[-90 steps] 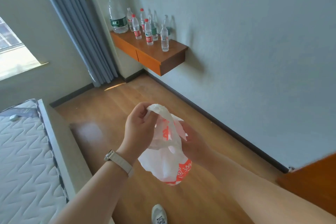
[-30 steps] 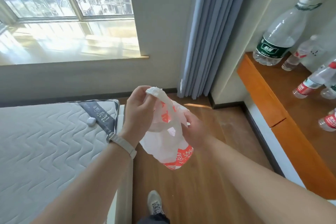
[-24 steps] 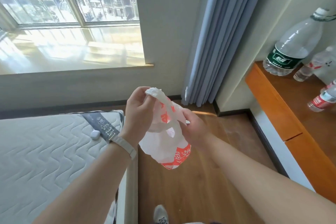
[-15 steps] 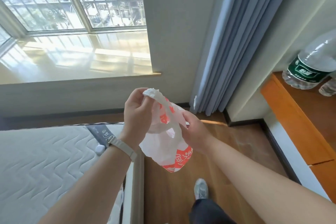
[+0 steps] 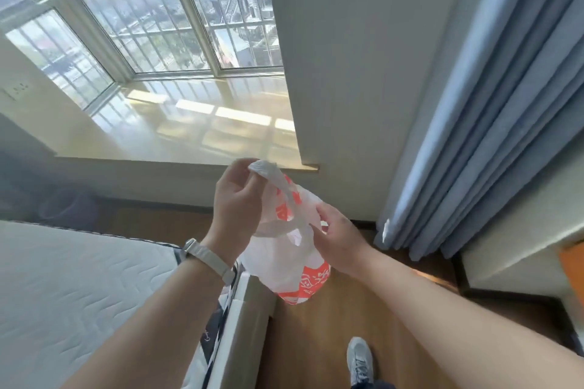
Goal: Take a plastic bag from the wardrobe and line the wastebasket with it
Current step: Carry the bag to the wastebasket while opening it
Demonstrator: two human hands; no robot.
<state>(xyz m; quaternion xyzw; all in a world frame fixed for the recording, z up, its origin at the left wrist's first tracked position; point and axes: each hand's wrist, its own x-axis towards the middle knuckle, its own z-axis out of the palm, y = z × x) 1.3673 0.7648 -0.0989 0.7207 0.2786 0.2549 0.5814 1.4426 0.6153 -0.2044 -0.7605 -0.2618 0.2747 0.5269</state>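
A white plastic bag (image 5: pixel 284 265) with red-orange print hangs in front of me at the middle of the head view. My left hand (image 5: pixel 235 205), with a watch on its wrist, pinches one twisted handle at the top. My right hand (image 5: pixel 338 237) grips the bag's upper right side by the other handle. A dark rounded shape (image 5: pixel 68 208) sits on the floor under the window sill at the left; it is too blurred to tell whether it is the wastebasket. The wardrobe is out of view.
A white quilted mattress (image 5: pixel 79 287) on a pale bed frame (image 5: pixel 243 325) fills the lower left. Blue-grey curtains (image 5: pixel 489 136) hang at the right, beside a window sill (image 5: pixel 205 123). Wood floor runs between bed and wall, with my shoe (image 5: pixel 358 360) on it.
The view has swung left and up toward the window; the shelf with water bottles has slid out on the right. Both hands hold the bag as before.
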